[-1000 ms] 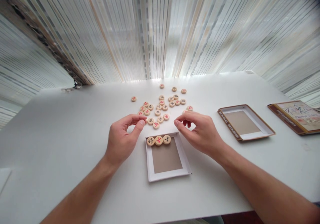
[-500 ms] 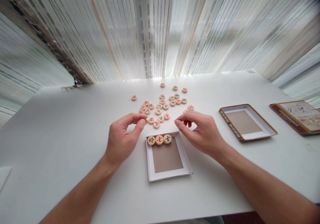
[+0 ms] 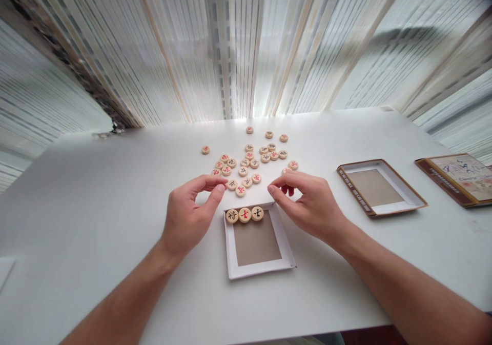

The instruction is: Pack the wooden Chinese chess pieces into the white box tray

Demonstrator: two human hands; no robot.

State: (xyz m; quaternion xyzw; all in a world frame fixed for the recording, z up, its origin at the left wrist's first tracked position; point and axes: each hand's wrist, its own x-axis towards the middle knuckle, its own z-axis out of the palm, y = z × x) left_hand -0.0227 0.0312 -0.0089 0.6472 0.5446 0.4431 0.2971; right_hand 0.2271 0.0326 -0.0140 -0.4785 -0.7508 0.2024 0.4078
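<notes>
A white-walled box tray (image 3: 284,240) lies between my forearms. Along its far edge sit three round wooden pieces: a black-marked one (image 3: 232,216), a red-marked one (image 3: 245,215) and another black-marked one (image 3: 257,213). Beyond the tray, several loose pieces with red or black characters are scattered, the nearest being a red one (image 3: 240,191). My left hand (image 3: 196,204) is at the left of these, thumb and fingers apart, fingertips beside a black-marked piece (image 3: 231,184). To the right, my right hand (image 3: 303,199) hovers with thumb and curled forefinger close together; whether anything is between them is hidden.
On the right of the white table (image 3: 96,206) lie an open brown-edged box part (image 3: 397,209) and a printed box lid (image 3: 461,178). A striped curtain (image 3: 246,42) hangs behind the table. A white flat edge shows at the far left.
</notes>
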